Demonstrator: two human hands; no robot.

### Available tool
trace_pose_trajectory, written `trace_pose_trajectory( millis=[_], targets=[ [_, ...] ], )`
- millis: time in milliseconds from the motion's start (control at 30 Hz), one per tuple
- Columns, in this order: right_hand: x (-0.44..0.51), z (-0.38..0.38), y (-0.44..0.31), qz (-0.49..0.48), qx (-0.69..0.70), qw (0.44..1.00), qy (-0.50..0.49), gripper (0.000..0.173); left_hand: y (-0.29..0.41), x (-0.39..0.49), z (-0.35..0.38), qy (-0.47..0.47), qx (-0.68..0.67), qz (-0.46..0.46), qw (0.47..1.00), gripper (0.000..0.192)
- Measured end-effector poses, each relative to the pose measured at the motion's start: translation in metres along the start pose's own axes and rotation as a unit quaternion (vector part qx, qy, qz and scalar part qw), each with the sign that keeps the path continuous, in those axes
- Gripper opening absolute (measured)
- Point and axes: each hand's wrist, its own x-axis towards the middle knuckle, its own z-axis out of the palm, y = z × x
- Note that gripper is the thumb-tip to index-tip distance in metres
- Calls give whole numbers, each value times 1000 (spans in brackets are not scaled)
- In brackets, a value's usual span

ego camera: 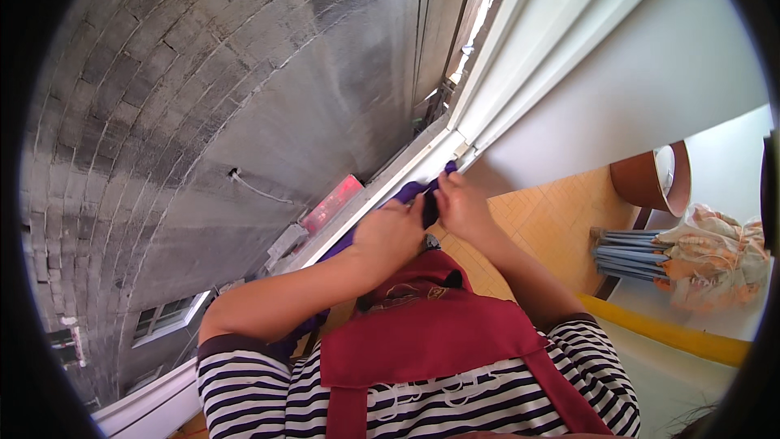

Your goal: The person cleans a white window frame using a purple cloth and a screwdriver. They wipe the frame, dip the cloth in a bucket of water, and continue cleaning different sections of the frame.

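Observation:
A strip of purple cloth (407,191) is bunched between my two hands at the sill of an open window. My left hand (389,228) pinches its near part, while the fingertips of my right hand (462,202) grip it close to the frame corner. A short purple end pokes out above my right fingers. Between the hands hangs a dark fold (430,208), its lower part hidden. More purple fabric runs along the sill behind my left forearm and shows again below my elbow. The white window frame (460,134) meets the sill just beyond my hands.
Outside stand a grey block wall (152,91) and a red panel (332,202) close beyond the sill. Indoors, at right, are a brown round container (647,180), a bundle of blue-grey rods (631,251) partly in a plastic bag (719,262), and a yellow edge (664,330) above the tiled floor (548,225).

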Motion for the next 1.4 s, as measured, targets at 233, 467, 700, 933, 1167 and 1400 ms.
trace_pose_trajectory(
  millis=[233,467,700,933,1167,1400],
  targets=[
    [-46,28,-54,-41,128,991,-17,31,-26,-84,-44,-130,-64,-7,990,55],
    [-10,0,5,206,316,904,199,15,-13,-45,-21,31,-53,-4,998,58],
    [-6,-1,10,-94,-135,968,188,26,-7,10,18,77,-52,-21,995,51],
    [10,2,2,-48,-154,983,81,14,-49,-67,1,93,-200,-104,970,44],
    [14,15,11,51,38,986,155,25,-32,-114,2,135,-292,-119,939,43],
    [33,7,15,120,116,976,138,21,-9,-62,28,100,-146,-91,980,46]
  ],
)
